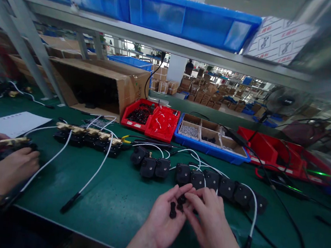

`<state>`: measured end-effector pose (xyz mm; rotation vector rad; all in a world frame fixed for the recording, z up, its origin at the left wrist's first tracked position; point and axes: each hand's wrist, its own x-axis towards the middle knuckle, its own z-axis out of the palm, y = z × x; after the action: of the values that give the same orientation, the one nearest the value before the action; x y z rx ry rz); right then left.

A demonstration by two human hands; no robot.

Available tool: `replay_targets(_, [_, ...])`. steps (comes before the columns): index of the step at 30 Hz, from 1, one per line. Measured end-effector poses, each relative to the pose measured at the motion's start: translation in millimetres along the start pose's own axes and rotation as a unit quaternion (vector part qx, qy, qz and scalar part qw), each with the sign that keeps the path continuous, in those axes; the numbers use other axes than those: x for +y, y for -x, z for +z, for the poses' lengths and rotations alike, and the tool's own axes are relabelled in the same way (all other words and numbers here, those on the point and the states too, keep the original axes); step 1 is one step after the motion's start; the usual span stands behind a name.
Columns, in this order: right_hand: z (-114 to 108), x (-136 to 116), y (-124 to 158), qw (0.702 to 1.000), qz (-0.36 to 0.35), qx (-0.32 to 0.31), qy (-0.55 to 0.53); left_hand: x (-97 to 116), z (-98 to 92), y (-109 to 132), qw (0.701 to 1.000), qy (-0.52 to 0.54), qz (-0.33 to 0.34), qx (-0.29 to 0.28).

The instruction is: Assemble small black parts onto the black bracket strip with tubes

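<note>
My left hand (165, 214) is turned palm up and cupped, with a few small black parts (173, 210) lying in it. The parts look short and knobbed, like little plugs; their exact kind is too small to tell. Over that palm, my right hand (208, 209) has thumb and fingers pinched together at a small black part (181, 199). Just beyond both hands, a row of black box-shaped units (197, 179) with white cables lies on the green table (109, 205). One white cable ends in a black connector (246, 246) right of my right forearm.
At far left, a co-worker's hands (16, 163) hold a black and brass unit. Brass-topped units (89, 135) lie nearby. Behind stand red bins (162, 123), a blue divided tray (212, 150), a cardboard box (134, 85) and a fan (284, 101). A shelf with blue crates (191, 20) hangs overhead.
</note>
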<state>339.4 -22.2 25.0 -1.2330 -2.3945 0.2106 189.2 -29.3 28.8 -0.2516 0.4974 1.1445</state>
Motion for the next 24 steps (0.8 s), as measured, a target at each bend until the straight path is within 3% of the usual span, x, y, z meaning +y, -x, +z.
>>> replay_targets(4, [3.5,13.0,2.5,0.999,0.002,-0.039,-0.012,-11.0,-0.4,-7.5,0.999,-0.028,-0.019,-0.019])
replay_targets(8, [1.0,15.9,3.3,0.996,0.020,-0.010,-0.081,-17.2,1.5,-12.1,0.999,-0.033,-0.021,-0.024])
replay_targets(11, [-2.5,17.8,4.1,0.984,0.045,0.029,-0.167,-18.3,4.3,-13.1,0.999,-0.041,-0.011,0.006])
replay_targets(14, [-6.4,21.5,2.1,0.952,0.145,0.047,-0.264,-19.5,5.6,-13.2,0.998,-0.051,0.013,0.035])
replay_targets(19, [-11.7,28.0,-7.5,0.847,0.313,0.041,-0.427,-20.4,0.2,-15.5,0.980,-0.174,0.077,0.058])
replay_targets(24, [-12.7,32.3,-12.0,0.843,0.344,0.049,-0.411,-20.4,-4.1,-23.0,0.945,-0.309,0.107,0.026])
